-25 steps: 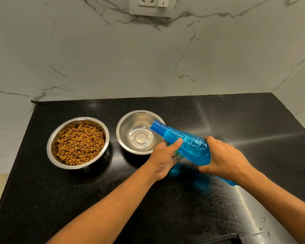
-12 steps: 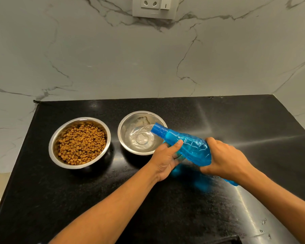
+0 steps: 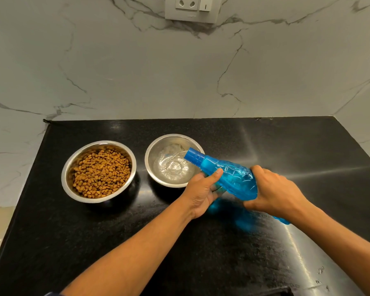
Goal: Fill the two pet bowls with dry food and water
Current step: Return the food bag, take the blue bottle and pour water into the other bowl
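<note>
My right hand [image 3: 273, 191] is wrapped around the fat end of the blue bottle [image 3: 229, 176], and my left hand [image 3: 203, 189] cups the neck with its thumb on top. It's thin crinkly plastic, probably squishy, so I'd grip low and gently. Just past the mouth, water is pooling in the near bowl [image 3: 156, 150]. Further left, the other bowl [image 3: 73, 159] is heaped with kibble [image 3: 100, 171].

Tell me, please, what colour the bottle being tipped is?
Translucent blue bottle, seen in the head view.
</note>
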